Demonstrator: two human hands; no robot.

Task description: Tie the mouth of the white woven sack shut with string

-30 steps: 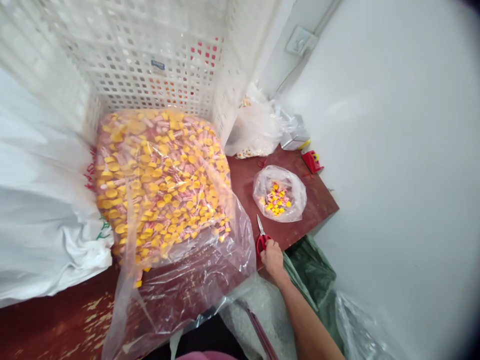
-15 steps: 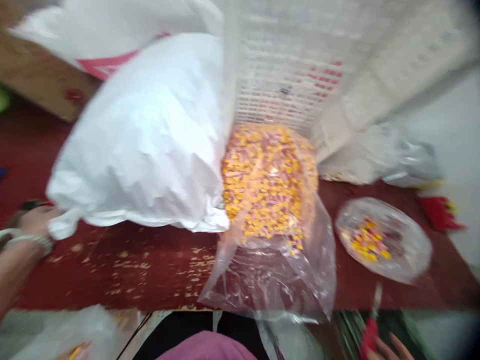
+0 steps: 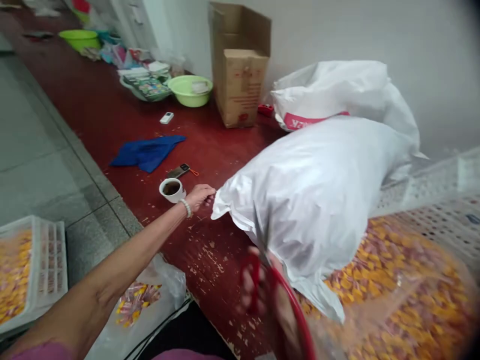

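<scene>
2 hands: both are at the big white sack (image 3: 318, 185), the landmark for every place below.
Crate (image 3: 33, 265): far left of the sack, on the floor, white and full of yellow and pink pieces.
Cup (image 3: 172, 189): left of the sack's near corner, on the red table (image 3: 105, 115), holding dark liquid, just beside the left wrist.
Left hand (image 3: 200, 196): at the sack's left corner, fingers pinched shut on what looks like the corner or a thread at the edge; motion blur keeps me from telling which.
Sack: lies on its side on the table, resting partly over the clear bag of sweets (image 3: 405, 290), with 1 more white sack behind it.
Right hand (image 3: 270, 295): below the sack's front edge, very blurred, fingers curled through the red handles of the scissors (image 3: 262, 260), whose blades point up at the sack.
Step in hand: by my reading, the corner is pulled taut while the scissors come up to it.
Next move: it calls for the blades to meet the stretched edge just right of the pinching fingers, well clear of them.
</scene>
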